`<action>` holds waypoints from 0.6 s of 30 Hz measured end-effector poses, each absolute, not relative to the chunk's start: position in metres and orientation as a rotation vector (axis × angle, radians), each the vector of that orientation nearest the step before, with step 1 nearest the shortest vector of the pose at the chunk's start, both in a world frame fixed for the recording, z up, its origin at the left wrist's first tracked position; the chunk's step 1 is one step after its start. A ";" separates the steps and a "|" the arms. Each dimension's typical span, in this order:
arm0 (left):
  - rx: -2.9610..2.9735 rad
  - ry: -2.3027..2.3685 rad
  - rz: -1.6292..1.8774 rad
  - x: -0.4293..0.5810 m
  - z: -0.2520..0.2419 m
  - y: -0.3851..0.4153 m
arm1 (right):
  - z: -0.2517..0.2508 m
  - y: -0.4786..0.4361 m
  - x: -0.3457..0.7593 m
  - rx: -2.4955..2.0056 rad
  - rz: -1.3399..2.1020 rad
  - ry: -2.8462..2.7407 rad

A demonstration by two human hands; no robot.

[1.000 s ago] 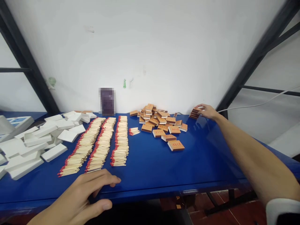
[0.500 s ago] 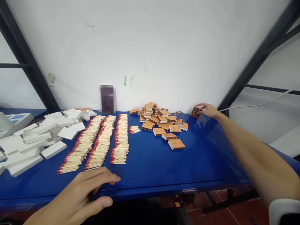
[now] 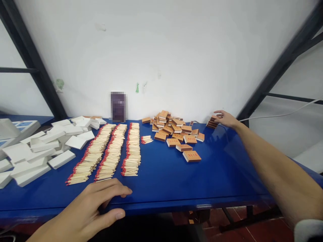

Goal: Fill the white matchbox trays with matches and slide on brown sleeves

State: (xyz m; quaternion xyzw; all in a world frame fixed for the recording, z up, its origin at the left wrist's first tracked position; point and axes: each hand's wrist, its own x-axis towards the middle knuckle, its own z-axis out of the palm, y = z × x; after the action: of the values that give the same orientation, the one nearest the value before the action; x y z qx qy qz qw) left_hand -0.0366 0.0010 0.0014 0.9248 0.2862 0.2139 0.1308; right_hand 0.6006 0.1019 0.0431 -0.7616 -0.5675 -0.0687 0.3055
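Note:
My left hand point(image 3: 101, 205) hovers at the table's front edge, fingers stretched and slightly bent, thumb apart, holding nothing. Just beyond its fingers are the near ends of three long rows of red-tipped matches point(image 3: 108, 154). At the back right, my right hand point(image 3: 225, 119) is beside a small stack of matchboxes point(image 3: 211, 122). Its fingers are spread, one extending above the stack and others close to its right side; the fingers partly hide the boxes. A small bunch of matches point(image 3: 146, 139) lies between the rows and a heap of orange-brown matchboxes point(image 3: 174, 127).
White open trays point(image 3: 45, 146) lie piled on the left of the blue table point(image 3: 161, 181). A blurred dark rectangular object point(image 3: 118, 107) leans on the white wall. Dark metal posts flank the table, and a white cable point(image 3: 280, 116) runs at the right.
The view has shifted slightly, moving everything a little to the right in the picture. A finger of my right hand has lifted slightly off the matchbox stack. My left hand keeps its pose.

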 end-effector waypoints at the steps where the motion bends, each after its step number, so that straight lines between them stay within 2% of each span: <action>1: 2.689 0.827 0.619 -0.036 0.003 -0.001 | 0.046 0.101 0.595 -2.034 -0.200 -1.461; 4: 2.702 0.814 0.644 -0.037 0.014 -0.003 | 0.058 0.095 0.569 -2.019 -0.335 -1.355; 7: 2.717 0.904 0.871 -0.053 0.032 0.006 | 0.065 0.081 0.527 -1.904 -0.437 -1.382; 11: 2.757 1.483 1.214 -0.102 0.051 0.046 | 0.053 0.039 0.455 -1.781 -0.376 -1.625; 14: 2.965 1.560 0.959 -0.139 0.049 0.075 | 0.031 -0.001 0.406 -1.629 -0.313 -1.960; 18: 3.030 1.737 0.687 -0.155 0.041 0.082 | 0.005 -0.034 0.372 -1.593 -0.257 -2.117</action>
State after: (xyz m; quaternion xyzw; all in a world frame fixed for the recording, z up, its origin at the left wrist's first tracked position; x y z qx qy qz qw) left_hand -0.1551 0.0825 0.0413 0.8328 0.4774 0.1889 -0.2073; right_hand 0.3716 -0.0344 0.0048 -0.5814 -0.7726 -0.0936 0.2373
